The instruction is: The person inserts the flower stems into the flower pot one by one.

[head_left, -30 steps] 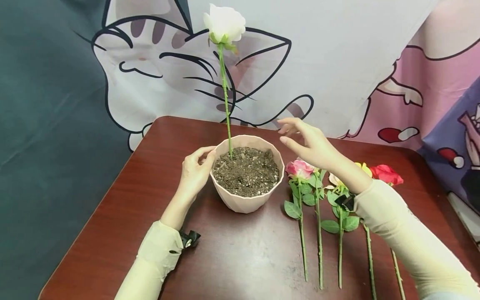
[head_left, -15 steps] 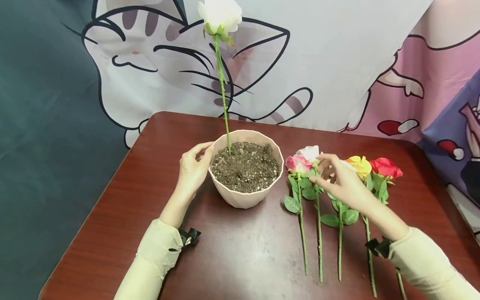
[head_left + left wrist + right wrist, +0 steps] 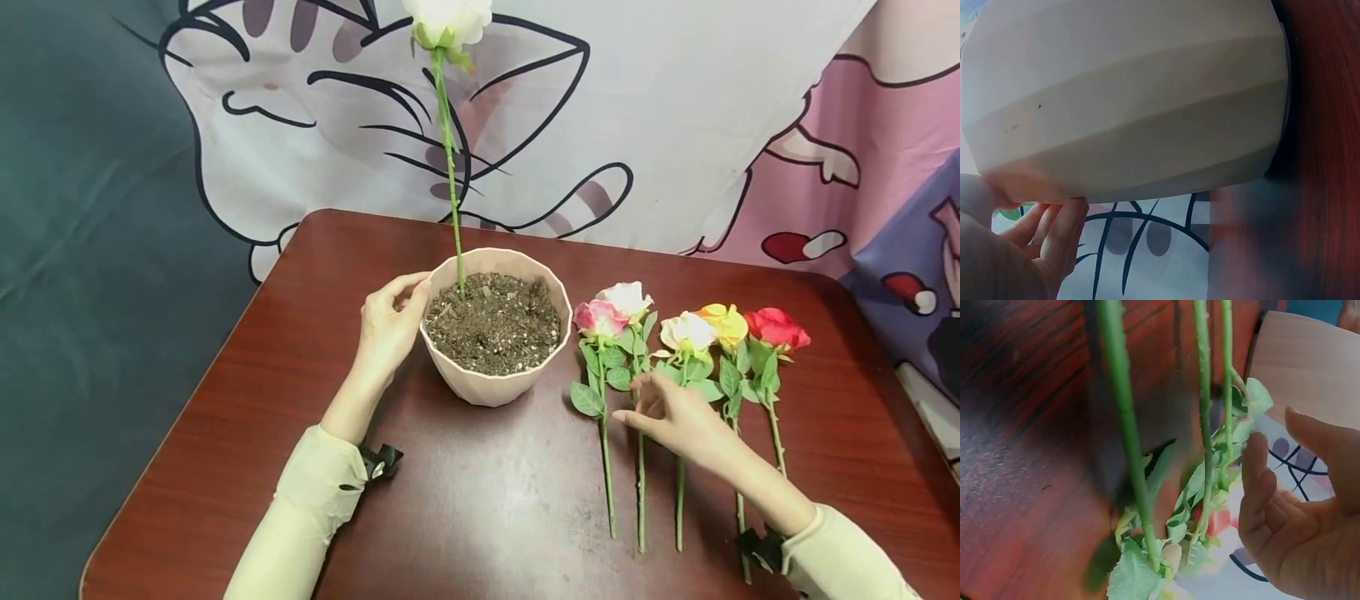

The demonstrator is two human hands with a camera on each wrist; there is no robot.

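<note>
A pale pink faceted flower pot full of dark soil stands on the table. One white rose rises from the soil at the pot's left rear. My left hand rests against the pot's left side near the rim; in the left wrist view its fingertips touch the outer wall. Over the lying rose stems hovers my right hand, thumb extended and fingers loosely bent, holding nothing. Nearest to it are a pale pink-white rose and a cream rose. The right wrist view shows several stems beside this hand.
A pink rose lies right of the pot. Farther right lie a yellow rose and a red rose. Behind the brown table hangs a cartoon cat cloth.
My right hand has drawn back from beside the pot, passing over the rose heads, and come lower to the stems. My left hand stays at the pot. The head view has tilted down slightly.
</note>
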